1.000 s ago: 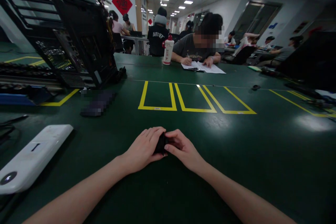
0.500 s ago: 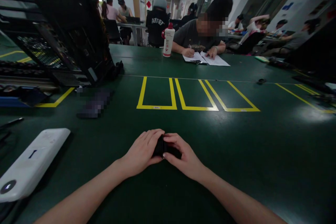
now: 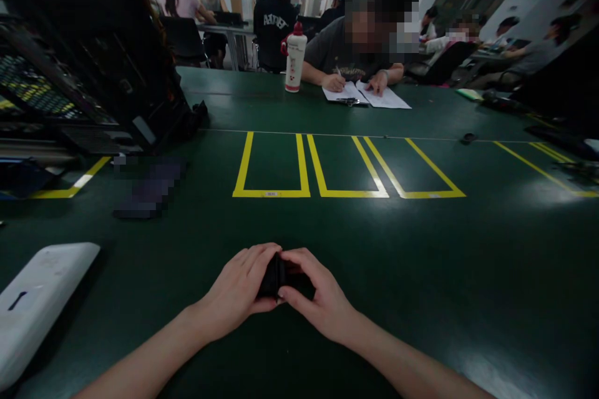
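A small black object (image 3: 270, 279) is between my hands, low in the middle of the view, over the green table (image 3: 374, 262). My left hand (image 3: 241, 283) wraps round its left side, fingers over the top and thumb at the near edge. On its right side, my right hand (image 3: 318, 293) curves in, with fingertips and thumb at the object's rim. The fingers hide much of the object, so what it is cannot be made out.
Yellow tape outlines (image 3: 271, 193) mark the table beyond my hands. A white device (image 3: 42, 299) and a blurred dark item (image 3: 152, 190) lie left, near a black computer case (image 3: 107, 62). Across the table, a person (image 3: 327, 59) writes on papers (image 3: 384, 98) beside a bottle (image 3: 295, 59).
The view has shifted, so the white device sits further left and lower. My hands and the black object appear slightly lower and further left, the grasp much the same.
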A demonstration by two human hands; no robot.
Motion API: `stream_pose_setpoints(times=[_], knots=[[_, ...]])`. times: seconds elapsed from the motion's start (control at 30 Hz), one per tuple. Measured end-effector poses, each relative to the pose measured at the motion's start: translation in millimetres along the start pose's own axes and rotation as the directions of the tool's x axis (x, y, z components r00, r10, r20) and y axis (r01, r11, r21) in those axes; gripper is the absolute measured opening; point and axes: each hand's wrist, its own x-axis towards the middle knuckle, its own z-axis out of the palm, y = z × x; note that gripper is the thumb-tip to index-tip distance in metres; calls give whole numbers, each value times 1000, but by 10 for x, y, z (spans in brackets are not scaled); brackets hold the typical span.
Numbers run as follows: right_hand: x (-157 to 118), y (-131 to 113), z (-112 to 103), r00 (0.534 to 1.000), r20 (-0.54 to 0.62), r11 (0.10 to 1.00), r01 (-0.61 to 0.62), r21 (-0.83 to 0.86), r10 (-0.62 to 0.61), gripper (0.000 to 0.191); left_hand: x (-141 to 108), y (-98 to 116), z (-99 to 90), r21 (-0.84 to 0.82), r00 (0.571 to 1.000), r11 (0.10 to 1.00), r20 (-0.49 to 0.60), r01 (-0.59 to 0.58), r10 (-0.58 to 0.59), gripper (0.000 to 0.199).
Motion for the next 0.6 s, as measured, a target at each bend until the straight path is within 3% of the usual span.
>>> stream_pose_setpoints(times=[0.27, 0.47, 0.6], knots=[[-36, 24, -22, 994, 18, 992, 105, -69, -104, 39, -15, 41, -21, 62, 999, 997, -2, -37, 37, 69], [-45, 55, -16, 996, 3, 994, 90, -68, -90, 28, -8, 12, 12, 71, 996, 994, -19, -81, 83, 67], [-47, 68, -2, 997, -8, 995, 79, -66, -79, 30, 4, -18, 52, 74, 996, 993, -21, -87, 89, 68]])
